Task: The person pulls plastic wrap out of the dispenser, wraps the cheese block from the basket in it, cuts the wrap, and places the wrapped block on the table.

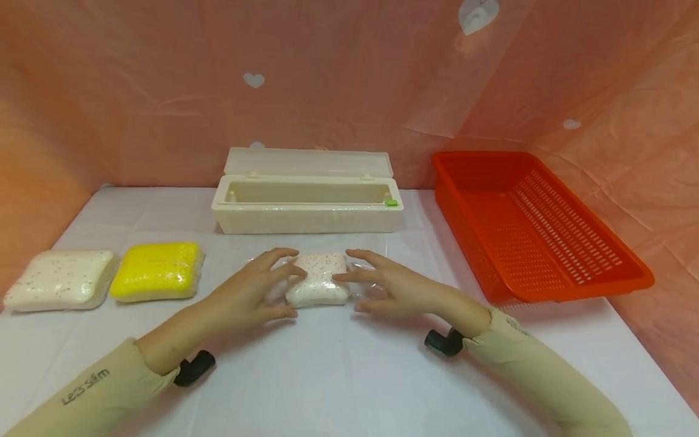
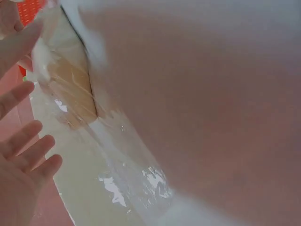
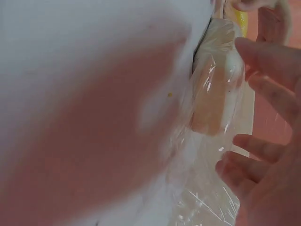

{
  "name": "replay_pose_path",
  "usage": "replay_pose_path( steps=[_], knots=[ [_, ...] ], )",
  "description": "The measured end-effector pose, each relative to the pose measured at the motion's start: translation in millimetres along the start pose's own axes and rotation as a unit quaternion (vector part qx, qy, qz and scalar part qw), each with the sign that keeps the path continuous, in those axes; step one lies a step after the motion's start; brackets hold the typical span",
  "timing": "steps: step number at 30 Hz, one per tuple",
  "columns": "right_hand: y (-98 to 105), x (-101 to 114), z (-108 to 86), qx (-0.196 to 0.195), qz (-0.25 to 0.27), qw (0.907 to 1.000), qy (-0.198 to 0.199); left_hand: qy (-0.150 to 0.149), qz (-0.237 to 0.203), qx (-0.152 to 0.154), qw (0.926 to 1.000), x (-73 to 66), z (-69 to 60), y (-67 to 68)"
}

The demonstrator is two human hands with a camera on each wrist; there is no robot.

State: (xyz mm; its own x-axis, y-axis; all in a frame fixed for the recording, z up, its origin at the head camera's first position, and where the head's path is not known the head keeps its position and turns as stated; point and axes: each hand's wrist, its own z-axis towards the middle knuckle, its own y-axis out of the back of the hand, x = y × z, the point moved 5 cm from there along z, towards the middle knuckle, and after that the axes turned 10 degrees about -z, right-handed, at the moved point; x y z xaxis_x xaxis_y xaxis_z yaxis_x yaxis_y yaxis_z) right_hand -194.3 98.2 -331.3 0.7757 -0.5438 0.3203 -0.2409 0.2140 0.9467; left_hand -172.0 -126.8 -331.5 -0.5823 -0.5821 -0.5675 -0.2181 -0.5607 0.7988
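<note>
A small white block with reddish specks [image 1: 318, 267] lies on the table at the front centre, with clear plastic film [image 1: 360, 267] spread around it. In the left wrist view, the film [image 2: 136, 183] runs loosely over the block's tan side [image 2: 73, 84]. My left hand [image 1: 246, 290] is at the block's left edge with fingers spread and loosely bent. On the opposite side, my right hand [image 1: 401, 288] has its fingers spread beside and over the block's right edge. Neither hand grips the block; whether any fingertip touches it or the film, I cannot tell.
Behind the block stands a long cream box [image 1: 306, 221], its lid [image 1: 308, 162] raised, with a green piece [image 1: 391, 203] on its rim. To the left lie wrapped yellow [image 1: 158, 270] and white speckled [image 1: 62, 279] blocks. A red basket [image 1: 491, 267] stands at right.
</note>
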Motion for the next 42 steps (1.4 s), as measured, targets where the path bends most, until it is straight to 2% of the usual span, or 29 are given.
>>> replay_pose_path(
  steps=[3, 8, 10, 14, 17, 20, 26, 30, 33, 36, 38, 42],
  knots=[
    [-4, -1, 5.9, 0.015, 0.009, 0.9997, 0.016, 0.01, -0.008, 0.027, 0.9996, 4.8, 5.4, -7.1],
    [-9, -3, 18.6, 0.026, 0.027, 0.9987, 0.034, 0.03, -0.062, 0.059, 0.9959, 12.3, 16.0, -14.0],
    [-10, -4, 24.3, 0.024, 0.03, 0.9988, 0.031, 0.038, -0.085, 0.067, 0.9934, 14.7, 19.1, -15.3],
    [-12, -5, 31.5, 0.021, 0.041, 0.9989, 0.003, 0.045, -0.099, 0.068, 0.9917, 17.5, 19.4, -16.1],
    [-12, -7, 30.8, 0.014, 0.06, 0.998, -0.01, 0.05, -0.119, 0.056, 0.99, 18.6, 15.0, -15.9],
    [-12, -10, 26.6, 0.005, 0.1, 0.995, -0.005, 0.048, -0.142, 0.036, 0.988, 17.9, 10.2, -13.7],
    [-7, -20, 19.4, -0.008, 0.197, 0.9804, 0.01, 0.007, -0.185, -0.009, 0.9827, 14.3, 8.0, -2.9],
    [-4, -28, 21.9, -0.029, 0.238, 0.9706, -0.013, -0.01, -0.196, -0.039, 0.9797, 15.5, 12.6, 2.1],
    [-3, -33, 26.2, -0.042, 0.264, 0.9624, -0.047, -0.005, -0.173, -0.063, 0.9828, 18.6, 17.1, 3.3],
    [-3, -37, 32.0, -0.056, 0.271, 0.957, -0.086, 0.022, -0.16, -0.08, 0.9836, 22.8, 20.2, 4.6],
    [-3, -40, 36.7, -0.067, 0.269, 0.9543, -0.112, 0.059, -0.164, -0.08, 0.9814, 26.2, 22.4, 5.5],
    [-2, -46, 48.1, -0.078, 0.274, 0.9456, -0.157, 0.15, -0.197, -0.057, 0.9672, 35.7, 28.6, 5.8]
  ],
)
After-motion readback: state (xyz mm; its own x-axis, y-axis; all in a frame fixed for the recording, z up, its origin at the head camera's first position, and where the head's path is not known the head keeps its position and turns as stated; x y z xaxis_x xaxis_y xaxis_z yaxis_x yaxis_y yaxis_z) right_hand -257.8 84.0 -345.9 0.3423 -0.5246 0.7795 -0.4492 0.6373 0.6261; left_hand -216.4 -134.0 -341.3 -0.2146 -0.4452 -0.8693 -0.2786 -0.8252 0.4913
